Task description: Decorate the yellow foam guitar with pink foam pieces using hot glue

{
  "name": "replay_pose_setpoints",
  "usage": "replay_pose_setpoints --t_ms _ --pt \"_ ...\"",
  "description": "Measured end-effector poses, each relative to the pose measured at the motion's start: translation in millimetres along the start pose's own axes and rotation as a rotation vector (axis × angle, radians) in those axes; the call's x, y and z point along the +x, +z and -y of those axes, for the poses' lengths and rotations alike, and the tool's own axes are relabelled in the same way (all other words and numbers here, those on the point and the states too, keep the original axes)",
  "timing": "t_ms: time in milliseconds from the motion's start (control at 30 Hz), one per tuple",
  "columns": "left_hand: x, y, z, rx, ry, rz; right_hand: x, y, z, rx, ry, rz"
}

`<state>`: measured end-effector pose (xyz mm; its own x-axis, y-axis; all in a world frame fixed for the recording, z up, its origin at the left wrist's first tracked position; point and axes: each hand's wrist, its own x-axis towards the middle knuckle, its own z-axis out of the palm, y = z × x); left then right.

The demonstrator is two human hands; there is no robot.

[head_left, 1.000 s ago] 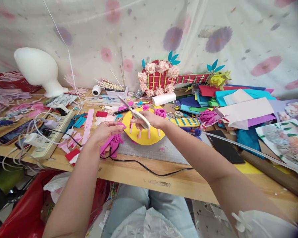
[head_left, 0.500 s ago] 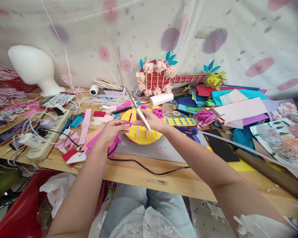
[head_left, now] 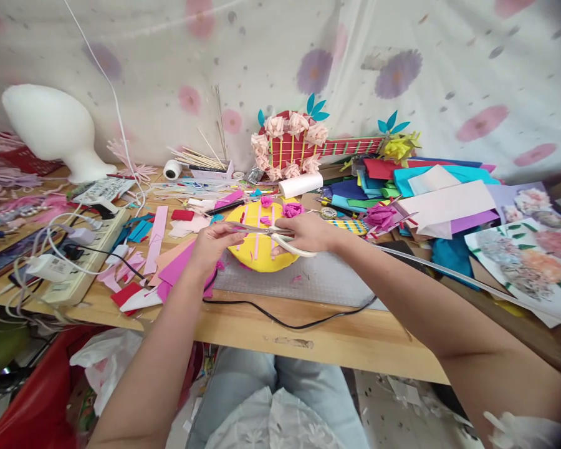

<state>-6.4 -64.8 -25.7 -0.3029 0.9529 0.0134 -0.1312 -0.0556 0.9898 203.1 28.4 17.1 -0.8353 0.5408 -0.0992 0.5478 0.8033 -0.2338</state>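
Pink foam scraps (head_left: 163, 265) lie leftmost on my table (head_left: 336, 340), then my left hand (head_left: 214, 242) pinching something I cannot tell, scissors (head_left: 273, 234) gripped by my right hand (head_left: 308, 232) over the yellow foam guitar body (head_left: 257, 252).

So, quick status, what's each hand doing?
Right hand grips scissors, blades pointing left. Left hand pinches a small pink piece at the tips. Yellow foam guitar underneath.

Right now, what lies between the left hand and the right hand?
In the head view, the scissors span the gap from the right hand to the left hand, above the yellow foam piece.
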Motion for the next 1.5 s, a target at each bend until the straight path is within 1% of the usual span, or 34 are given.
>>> replay_pose_setpoints --t_ms 167,400,567,933,1233,1400,1500 --pt "0.4 -1.2 1.3 -0.021 0.008 0.003 1.0 3.1 0.1 -0.036 -0.014 -0.035" --pt "1.2 -1.2 1.4 -0.025 0.011 0.005 1.2 5.2 -0.2 -0.024 -0.019 -0.056" --pt "1.2 -0.5 0.1 -0.01 0.0 -0.001 1.7 5.2 -1.1 -0.01 -0.015 -0.051" --pt "5.0 -1.7 4.3 -0.081 0.0 0.036 2.0 5.9 -2.8 0.076 -0.034 -0.035" --pt "3.2 1.4 -1.7 -0.044 -0.021 0.045 -1.0 1.1 -0.8 0.033 -0.024 -0.05" --pt "3.3 -0.5 -2.0 -0.026 -0.011 0.069 -1.9 -1.8 1.4 0.006 -0.023 -0.047" --pt "2.8 -3.1 -2.2 -0.01 -0.003 0.06 -0.2 -2.7 1.6 -0.023 -0.025 -0.067"
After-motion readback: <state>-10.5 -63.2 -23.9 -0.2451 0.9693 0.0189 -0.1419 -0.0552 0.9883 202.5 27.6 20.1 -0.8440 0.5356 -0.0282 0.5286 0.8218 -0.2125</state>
